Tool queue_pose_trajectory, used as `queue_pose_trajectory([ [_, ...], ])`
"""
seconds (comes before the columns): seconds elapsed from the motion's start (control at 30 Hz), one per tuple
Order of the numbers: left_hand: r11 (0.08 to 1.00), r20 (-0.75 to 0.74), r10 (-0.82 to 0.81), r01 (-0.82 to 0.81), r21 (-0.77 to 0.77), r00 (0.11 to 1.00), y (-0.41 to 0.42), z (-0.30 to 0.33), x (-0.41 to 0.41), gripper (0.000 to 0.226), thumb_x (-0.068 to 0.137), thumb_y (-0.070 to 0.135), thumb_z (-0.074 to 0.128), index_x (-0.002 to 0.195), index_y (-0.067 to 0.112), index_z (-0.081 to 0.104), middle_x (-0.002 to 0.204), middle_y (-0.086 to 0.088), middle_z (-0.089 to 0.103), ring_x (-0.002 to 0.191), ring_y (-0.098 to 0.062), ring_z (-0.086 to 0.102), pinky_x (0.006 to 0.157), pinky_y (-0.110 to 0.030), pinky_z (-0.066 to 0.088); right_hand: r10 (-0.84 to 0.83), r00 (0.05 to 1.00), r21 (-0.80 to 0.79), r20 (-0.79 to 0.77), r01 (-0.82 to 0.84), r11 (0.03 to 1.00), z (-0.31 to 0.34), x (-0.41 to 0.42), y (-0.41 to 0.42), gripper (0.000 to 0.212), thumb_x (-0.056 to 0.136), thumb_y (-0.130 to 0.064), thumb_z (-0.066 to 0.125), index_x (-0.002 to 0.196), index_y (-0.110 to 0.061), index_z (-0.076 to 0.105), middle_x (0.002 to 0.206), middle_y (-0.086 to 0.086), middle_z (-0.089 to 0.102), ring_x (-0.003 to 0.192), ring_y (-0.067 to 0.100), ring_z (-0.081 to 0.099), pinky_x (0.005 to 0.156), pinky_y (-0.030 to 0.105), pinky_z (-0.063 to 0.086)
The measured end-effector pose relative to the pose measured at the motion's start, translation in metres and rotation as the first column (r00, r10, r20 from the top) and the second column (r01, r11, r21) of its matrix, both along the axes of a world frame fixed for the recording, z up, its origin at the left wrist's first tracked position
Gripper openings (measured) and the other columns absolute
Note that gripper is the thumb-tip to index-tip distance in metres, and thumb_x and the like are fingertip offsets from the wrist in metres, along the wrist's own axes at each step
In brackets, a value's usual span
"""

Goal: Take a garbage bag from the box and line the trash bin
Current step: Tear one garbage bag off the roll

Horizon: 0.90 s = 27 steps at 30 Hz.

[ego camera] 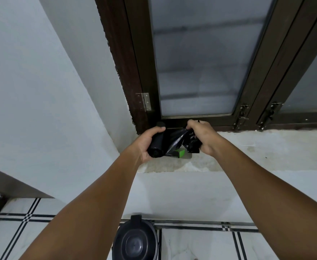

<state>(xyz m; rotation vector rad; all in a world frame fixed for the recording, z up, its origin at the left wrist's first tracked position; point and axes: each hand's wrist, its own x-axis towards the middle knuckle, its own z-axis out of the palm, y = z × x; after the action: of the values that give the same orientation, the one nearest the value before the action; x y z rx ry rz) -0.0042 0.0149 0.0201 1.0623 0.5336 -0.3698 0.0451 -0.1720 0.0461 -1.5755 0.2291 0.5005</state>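
Note:
My left hand point(146, 143) grips a black roll of garbage bags point(156, 144) above the window sill. A loose black garbage bag point(180, 140) stretches from the roll to my right hand point(203, 136), which holds its bunched end. Under the bag a green and black box point(178, 153) lies on the sill, partly hidden. Far below, on the tiled floor, stands the dark round trash bin point(135, 241) with its lid on, seen from above between my forearms.
The pale stone sill point(257, 147) runs to the right under a dark-framed frosted window point(200, 62) with bolts at its base. White walls meet in a corner at the left. The floor has white tiles with black lines.

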Motion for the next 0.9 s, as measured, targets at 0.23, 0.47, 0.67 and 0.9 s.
queue_pose_trajectory([
  [0.23, 1.0, -0.014, 0.02, -0.02, -0.001, 1.0, 0.002, -0.002, 0.0, 0.042, 0.089, 0.039, 0.066, 0.123, 0.013, 0.066, 0.1, -0.015, 0.077, 0.085, -0.031, 0.074, 0.067, -0.037, 0.061, -0.02, 0.999, 0.022, -0.031, 0.02, 1.0, -0.005, 0.0, -0.004, 0.022, 0.086, 0.007, 0.05, 0.076, -0.013, 0.051, 0.079, 0.015, 0.054, 0.074, 0.031, 0.055, 0.056, 0.037, 0.052],
  [0.47, 0.994, -0.002, -0.095, 0.095, 0.061, 0.995, -0.002, -0.003, 0.001, 0.059, 0.082, 0.043, 0.08, 0.131, 0.014, 0.066, 0.124, -0.015, 0.073, 0.113, -0.033, 0.07, 0.097, -0.045, 0.057, 0.091, 0.995, -0.227, 0.028, -0.083, 0.97, 0.0, 0.0, -0.005, 0.025, 0.095, -0.031, 0.058, 0.101, -0.01, 0.068, 0.093, 0.014, 0.071, 0.073, 0.026, 0.064, 0.059, 0.028, 0.047],
  [0.67, 0.995, -0.054, -0.054, 0.058, 0.086, 0.997, -0.002, -0.006, 0.002, 0.05, 0.085, 0.035, 0.073, 0.127, 0.01, 0.067, 0.113, -0.018, 0.075, 0.096, -0.035, 0.073, 0.086, -0.045, 0.06, 0.312, 0.943, -0.433, 0.114, -0.235, 0.87, -0.002, -0.002, -0.012, 0.032, 0.08, -0.038, 0.083, 0.083, -0.01, 0.067, 0.073, 0.006, 0.062, 0.068, 0.019, 0.056, 0.063, 0.03, 0.041],
  [0.9, 0.995, -0.036, -0.074, 0.077, 0.07, 0.997, -0.002, -0.004, 0.001, 0.059, 0.085, 0.053, 0.074, 0.127, 0.012, 0.068, 0.109, -0.016, 0.077, 0.095, -0.033, 0.074, 0.081, -0.039, 0.059, 0.036, 0.995, -0.116, 0.091, -0.026, 0.993, -0.01, 0.003, -0.011, 0.037, 0.083, -0.008, 0.062, 0.058, -0.022, 0.039, 0.063, 0.005, 0.042, 0.063, 0.023, 0.042, 0.057, 0.032, 0.039],
])
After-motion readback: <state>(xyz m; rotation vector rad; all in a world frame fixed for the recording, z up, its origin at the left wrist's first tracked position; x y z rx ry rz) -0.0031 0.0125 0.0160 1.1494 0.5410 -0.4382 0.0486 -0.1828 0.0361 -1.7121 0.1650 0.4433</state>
